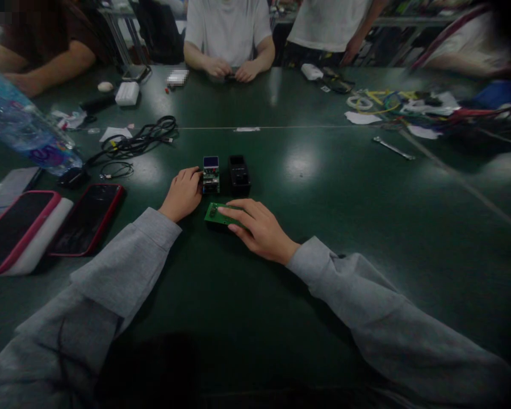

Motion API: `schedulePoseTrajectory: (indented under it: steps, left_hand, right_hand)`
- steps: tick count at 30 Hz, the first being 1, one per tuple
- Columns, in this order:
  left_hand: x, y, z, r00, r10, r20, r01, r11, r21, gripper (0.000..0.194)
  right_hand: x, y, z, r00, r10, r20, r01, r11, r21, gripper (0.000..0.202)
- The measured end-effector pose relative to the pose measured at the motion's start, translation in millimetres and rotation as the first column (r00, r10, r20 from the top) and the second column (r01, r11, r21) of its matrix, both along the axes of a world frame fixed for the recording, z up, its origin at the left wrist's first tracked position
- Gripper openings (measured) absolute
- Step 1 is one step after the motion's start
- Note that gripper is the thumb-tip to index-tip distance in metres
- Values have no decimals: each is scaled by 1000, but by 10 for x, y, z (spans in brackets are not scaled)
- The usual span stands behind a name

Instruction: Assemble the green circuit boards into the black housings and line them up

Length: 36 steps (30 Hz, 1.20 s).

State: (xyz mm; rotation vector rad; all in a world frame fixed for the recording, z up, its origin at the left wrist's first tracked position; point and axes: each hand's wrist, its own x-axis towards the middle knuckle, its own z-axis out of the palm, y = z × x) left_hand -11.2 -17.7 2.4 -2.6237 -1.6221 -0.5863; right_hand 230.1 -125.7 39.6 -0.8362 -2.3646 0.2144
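Observation:
A small circuit board with a screen [211, 174] is near the middle of the table. My left hand [184, 193] is closed at its left edge, with the fingers bent and the fingertips partly hidden. Just to the right of that board lies a black rectangular case [239, 175] with openings in its face; neither hand touches it. Nearer to me, my right hand [262, 230] grips a green circuit board [213, 213], the index finger stretched over its top and the thumb along the near side. The hand covers the board's right part, and its underside is dark.
Phones [89, 218] and a plastic bottle [29, 128] are at the left, near a coiled black cable [147, 136]. A wrench [394, 149] and tangled wires [443, 108] lie at the right. Across the green table [366, 210], a person in a white shirt [229, 28] handles something small.

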Motion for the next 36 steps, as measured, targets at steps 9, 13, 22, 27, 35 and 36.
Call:
schedulePoseTrajectory:
  steps: [9,13,22,27,35,36]
  left_hand:
    - [-18,19,-12,1000,-2,2,2,1000,-2,37]
    - [-17,12,0,1000,-4,-2,4,1000,-20,38]
    - [-17,19,-19,1000,6,-5,-6,1000,4,37]
    - [-12,14,-7,1000,4,-10,-4,1000,-5,37]
    - [-2,-1,3,1000,0,-15,0,1000,6,35]
    - [-1,-3,2,1000,1,-17,0,1000,12,35]
  right_hand:
    - [0,-12,-9,999,-42,0,42,999,23,38]
    - [4,-24,10,999,-40,-5,40,998,39,37]
    - [5,-25,13,999,-31,-18,31,999,26,31]
    - [41,32,2,994,-87,-65,92,993,77,28]
    - [451,480,-94,959,-213,-185,216,976,-7,30]
    - [477,508,-105,956,-210,-204,206,978,-41,30]
